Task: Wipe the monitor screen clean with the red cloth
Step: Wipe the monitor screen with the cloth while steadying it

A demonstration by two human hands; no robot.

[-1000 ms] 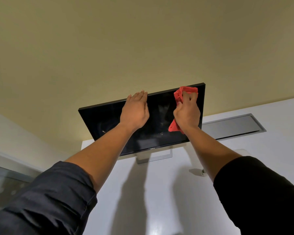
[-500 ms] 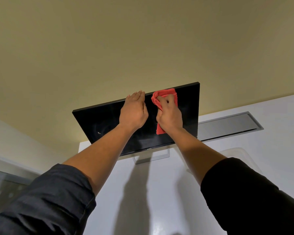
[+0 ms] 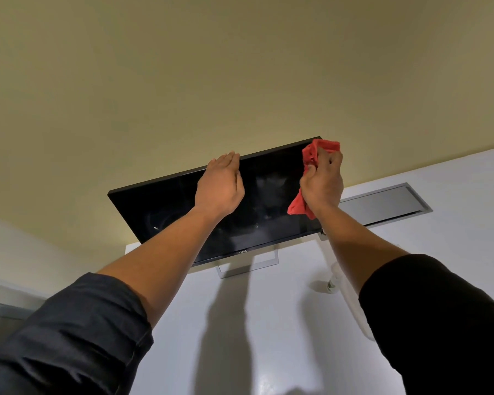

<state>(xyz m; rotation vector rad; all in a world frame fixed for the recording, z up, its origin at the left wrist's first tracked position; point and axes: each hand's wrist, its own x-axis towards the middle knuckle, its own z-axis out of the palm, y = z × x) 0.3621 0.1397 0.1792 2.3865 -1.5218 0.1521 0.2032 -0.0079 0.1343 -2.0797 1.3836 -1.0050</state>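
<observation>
A black monitor (image 3: 166, 212) with a dark screen stands on a silver stand (image 3: 264, 263) at the far side of the white desk. My left hand (image 3: 221, 185) lies flat with straight fingers over the monitor's top edge near its middle. My right hand (image 3: 322, 183) grips a crumpled red cloth (image 3: 311, 155) and presses it on the screen's top right corner. A tail of the cloth hangs out below my palm. My right hand and wrist hide the screen's right edge.
The white desk (image 3: 268, 323) carries a grey recessed cable hatch (image 3: 382, 205) to the right of the monitor. A white object (image 3: 335, 276) lies partly hidden under my right forearm. A beige wall (image 3: 240, 67) rises behind the monitor.
My right hand swept the red cloth left to the screen's upper middle, then back right to the top right corner. My left hand stayed on the top edge.
</observation>
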